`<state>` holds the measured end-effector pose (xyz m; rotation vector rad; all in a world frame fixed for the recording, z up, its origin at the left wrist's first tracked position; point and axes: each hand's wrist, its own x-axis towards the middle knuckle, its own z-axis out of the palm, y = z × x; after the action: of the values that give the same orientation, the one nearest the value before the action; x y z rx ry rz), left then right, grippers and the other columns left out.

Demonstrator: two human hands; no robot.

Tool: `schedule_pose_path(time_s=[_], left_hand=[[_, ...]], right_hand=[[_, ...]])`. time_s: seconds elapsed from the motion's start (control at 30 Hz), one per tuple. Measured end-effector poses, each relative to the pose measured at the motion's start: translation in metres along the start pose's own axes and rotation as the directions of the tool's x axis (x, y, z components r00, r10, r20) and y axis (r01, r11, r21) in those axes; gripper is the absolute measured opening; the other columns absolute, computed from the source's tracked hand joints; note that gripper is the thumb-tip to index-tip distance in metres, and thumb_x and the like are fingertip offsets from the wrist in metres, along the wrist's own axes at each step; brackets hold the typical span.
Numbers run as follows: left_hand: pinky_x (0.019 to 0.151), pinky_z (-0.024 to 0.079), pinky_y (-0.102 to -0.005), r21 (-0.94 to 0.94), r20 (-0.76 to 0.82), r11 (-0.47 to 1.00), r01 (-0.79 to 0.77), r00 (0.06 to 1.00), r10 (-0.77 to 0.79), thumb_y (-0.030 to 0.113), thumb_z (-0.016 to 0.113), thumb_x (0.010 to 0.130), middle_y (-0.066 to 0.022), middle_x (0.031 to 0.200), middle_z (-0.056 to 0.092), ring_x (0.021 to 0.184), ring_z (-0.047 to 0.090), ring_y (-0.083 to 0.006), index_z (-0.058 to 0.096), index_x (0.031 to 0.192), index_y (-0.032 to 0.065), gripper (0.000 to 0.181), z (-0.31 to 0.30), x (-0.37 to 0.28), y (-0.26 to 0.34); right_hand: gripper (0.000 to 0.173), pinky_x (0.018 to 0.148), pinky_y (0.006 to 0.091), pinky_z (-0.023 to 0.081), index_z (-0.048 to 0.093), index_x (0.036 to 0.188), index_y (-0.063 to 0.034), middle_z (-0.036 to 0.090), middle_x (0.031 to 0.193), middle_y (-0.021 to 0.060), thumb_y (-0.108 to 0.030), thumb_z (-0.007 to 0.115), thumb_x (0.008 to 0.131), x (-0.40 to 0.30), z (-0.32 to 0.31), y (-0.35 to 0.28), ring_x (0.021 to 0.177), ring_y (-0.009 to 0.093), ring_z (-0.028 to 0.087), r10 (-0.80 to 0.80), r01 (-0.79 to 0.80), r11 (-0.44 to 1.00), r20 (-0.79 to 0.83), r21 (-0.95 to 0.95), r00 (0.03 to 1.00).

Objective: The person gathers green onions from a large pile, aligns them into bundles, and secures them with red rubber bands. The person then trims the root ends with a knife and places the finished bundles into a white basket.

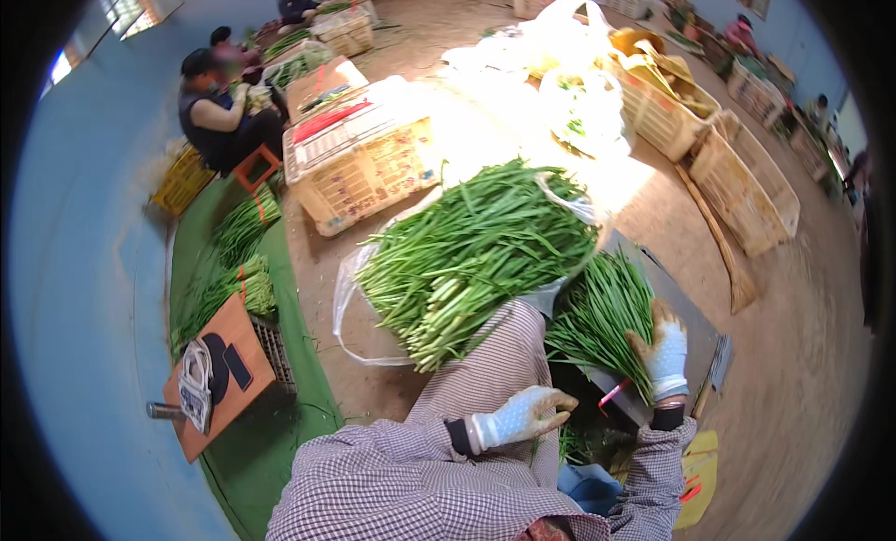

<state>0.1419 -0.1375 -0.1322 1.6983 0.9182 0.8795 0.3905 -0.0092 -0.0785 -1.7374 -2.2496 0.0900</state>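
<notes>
My left hand (532,416), in a light blue dotted glove with soiled fingertips, hovers over my lap with fingers curled, a gap before the thumb and nothing held. A loose bunch of green garlic chives (607,320) lies on a dark board (689,310) at my right. Against the bunch's right side is my right hand (661,352), gloved alike, thumb over the leaves; whether its fingers close around them is hidden. A larger heap of chives (483,254) fills a clear plastic bag (350,310) before my knee. A pink-red strip (613,397) sits at the board's near edge.
A wooden-handled blade (714,376) lies at the board's right edge. Ahead are a crate with red ties (364,159), more crates (745,184) and a broom (717,247). Tied bundles (259,289) and a small table (238,394) stand left. A seated person (217,121) works beyond.
</notes>
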Motion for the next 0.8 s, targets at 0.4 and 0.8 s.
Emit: schedule_pose_path(time_s=[0.4,0.8], left_hand=[[0.075,0.05,-0.0385,0.074,-0.396,0.983,-0.169,0.9,0.184,0.014,0.063,0.09,-0.0114,0.096,0.066,0.087,0.063,-0.0288,0.066,0.107,0.0044,0.02,-0.079,-0.078,0.021],[0.088,0.05,-0.032,-0.09,-0.715,0.992,-0.091,0.7,0.0,0.013,0.061,0.092,-0.0102,0.103,0.067,0.096,0.063,-0.0213,0.066,0.109,0.0007,0.022,-0.151,-0.124,0.007]], right_hand=[[0.088,0.109,0.0486,0.031,0.037,0.143,-0.0058,0.046,0.14,0.017,-0.043,0.076,0.072,0.149,0.03,-0.327,0.131,0.033,0.042,-0.853,0.834,0.522,0.122,0.18,0.507],[0.035,0.092,0.0445,0.042,0.068,0.094,-0.0105,0.061,0.095,0.0099,-0.036,0.077,0.072,0.155,0.056,-0.363,0.096,0.032,0.057,-0.878,0.838,0.477,0.187,0.264,0.441]])
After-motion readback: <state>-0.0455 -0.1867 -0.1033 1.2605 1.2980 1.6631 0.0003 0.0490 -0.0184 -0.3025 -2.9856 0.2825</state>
